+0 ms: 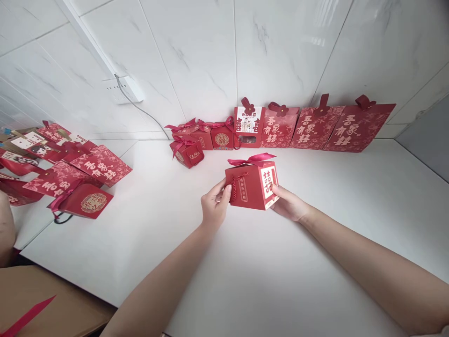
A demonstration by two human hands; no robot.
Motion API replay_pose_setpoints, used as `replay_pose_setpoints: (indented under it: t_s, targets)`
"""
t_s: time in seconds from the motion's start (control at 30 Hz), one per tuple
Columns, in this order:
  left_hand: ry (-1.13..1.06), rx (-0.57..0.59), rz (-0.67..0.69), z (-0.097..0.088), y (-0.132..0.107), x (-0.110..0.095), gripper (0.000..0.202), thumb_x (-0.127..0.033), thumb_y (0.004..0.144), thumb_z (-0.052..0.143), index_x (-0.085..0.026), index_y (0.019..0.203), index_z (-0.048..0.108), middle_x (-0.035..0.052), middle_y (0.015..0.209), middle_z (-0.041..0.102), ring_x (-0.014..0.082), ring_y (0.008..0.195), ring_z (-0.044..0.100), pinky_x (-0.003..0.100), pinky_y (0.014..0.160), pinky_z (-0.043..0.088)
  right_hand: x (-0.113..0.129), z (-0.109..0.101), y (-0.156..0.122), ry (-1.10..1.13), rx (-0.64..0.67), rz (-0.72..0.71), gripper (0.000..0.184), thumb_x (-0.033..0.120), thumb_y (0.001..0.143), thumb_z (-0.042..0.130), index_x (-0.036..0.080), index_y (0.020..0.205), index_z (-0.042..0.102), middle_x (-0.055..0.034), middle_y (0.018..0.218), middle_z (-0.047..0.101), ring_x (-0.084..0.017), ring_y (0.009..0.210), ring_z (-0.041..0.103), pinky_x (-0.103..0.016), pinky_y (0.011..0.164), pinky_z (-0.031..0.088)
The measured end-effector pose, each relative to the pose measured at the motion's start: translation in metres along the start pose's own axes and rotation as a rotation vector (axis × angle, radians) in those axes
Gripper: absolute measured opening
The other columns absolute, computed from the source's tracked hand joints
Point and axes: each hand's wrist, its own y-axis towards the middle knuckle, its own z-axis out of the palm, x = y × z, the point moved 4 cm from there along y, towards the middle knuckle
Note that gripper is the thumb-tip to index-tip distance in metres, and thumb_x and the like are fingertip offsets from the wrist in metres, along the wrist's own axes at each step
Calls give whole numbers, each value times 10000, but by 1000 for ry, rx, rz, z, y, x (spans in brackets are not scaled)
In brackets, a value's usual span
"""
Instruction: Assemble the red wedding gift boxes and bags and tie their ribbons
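Between my two hands is a red gift box (249, 185) with a pink ribbon bow on top, a twisted red cord at its left side and a white panel with a red character on its right. My left hand (214, 201) grips its left edge, thumb on the front. On the right side, my right hand (289, 202) holds the lower corner with the thumb against the white panel; its other fingers are partly hidden behind the box. The box is held over the white table (238, 271), slightly tilted.
Along the tiled wall stand small ribboned boxes (187, 152) and a row of red gift bags (315, 128). More bags (101, 164) and a red box (89, 201) crowd the left. A cardboard box (45, 299) sits lower left, near another person's arm (5, 229). A cable (140, 108) hangs from a socket.
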Motion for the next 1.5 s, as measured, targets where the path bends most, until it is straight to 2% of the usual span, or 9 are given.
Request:
replay_pose_setpoints:
  t_s: [0.17, 0.23, 0.37, 0.47, 0.57, 0.8, 0.97, 1.13, 1.5]
  targets:
    - [188, -185, 73, -6, -4, -4, 424, -322, 895, 605, -293, 1313, 539, 56, 1468, 480, 237, 1401, 406, 456, 1172, 338, 4, -1, 4, -126, -447, -240, 589, 444, 746, 812, 264, 1224, 520, -84, 1273, 614, -285, 1154, 605, -508, 1049, 464]
    - [192, -111, 42, -1, -7, -4, 387, -332, 917, 567, -294, 1302, 543, 55, 1456, 490, 235, 1395, 411, 462, 1176, 324, 4, -1, 4, -199, -557, -312, 638, 401, 717, 845, 283, 1233, 488, -76, 1324, 570, -274, 1196, 577, -487, 1035, 484]
    - [45, 112, -80, 15, -12, 0, 434, -385, 903, 601, -261, 1315, 545, 79, 1364, 577, 240, 1282, 529, 424, 1117, 411, 7, 7, 2, -281, -426, -379, 514, 458, 871, 686, 325, 1308, 449, -60, 1457, 451, -264, 1318, 478, -483, 1072, 458]
    - [-83, 97, -144, 15, -9, 0, 494, -392, 845, 686, -237, 1296, 557, 94, 1297, 620, 246, 1193, 593, 391, 1033, 488, 14, 18, -6, -405, -325, -488, 443, 485, 964, 518, 345, 1374, 426, -49, 1519, 365, -268, 1396, 372, -489, 1095, 435]
    - [-174, 0, -151, 7, -1, -4, 625, -446, 863, 657, -307, 1430, 433, 77, 1432, 521, 249, 1265, 546, 366, 993, 515, 21, 28, -14, -644, -274, -565, 539, 475, 969, 495, 328, 1468, 353, -77, 1527, 324, -279, 1421, 310, -486, 1114, 415]
    - [-358, 169, -198, 12, 2, -4, 598, -460, 850, 668, -302, 1394, 475, 81, 1436, 522, 263, 1310, 518, 393, 1065, 469, 20, 43, -19, -1172, -131, -675, 696, 387, 929, 556, 296, 1547, 248, -116, 1533, 234, -362, 1449, 206, -575, 1149, 319]
    - [-420, 147, -314, 9, 4, 7, 456, -494, 913, 542, -274, 1312, 545, 88, 1375, 573, 282, 1264, 554, 435, 985, 516, 11, 46, -15, -1216, -9, -585, 620, 286, 934, 554, 339, 1512, 335, -91, 1525, 234, -321, 1425, 269, -519, 1143, 360]
    - [-427, 163, -282, 6, 10, 4, 390, -441, 902, 580, -256, 1245, 589, 82, 1362, 579, 272, 1271, 543, 420, 985, 516, 3, 43, -9, -1167, 43, -420, 681, 242, 940, 538, 338, 1544, 239, -100, 1453, 355, -274, 1373, 373, -479, 1120, 403]
    - [-437, 143, -287, 7, 13, 9, 412, -418, 868, 645, -269, 1244, 567, 74, 1338, 579, 242, 1241, 563, 403, 1024, 502, 2, 41, -8, -1175, 29, -411, 700, 239, 931, 550, 343, 1545, 230, -100, 1382, 409, -270, 1323, 425, -473, 1105, 417]
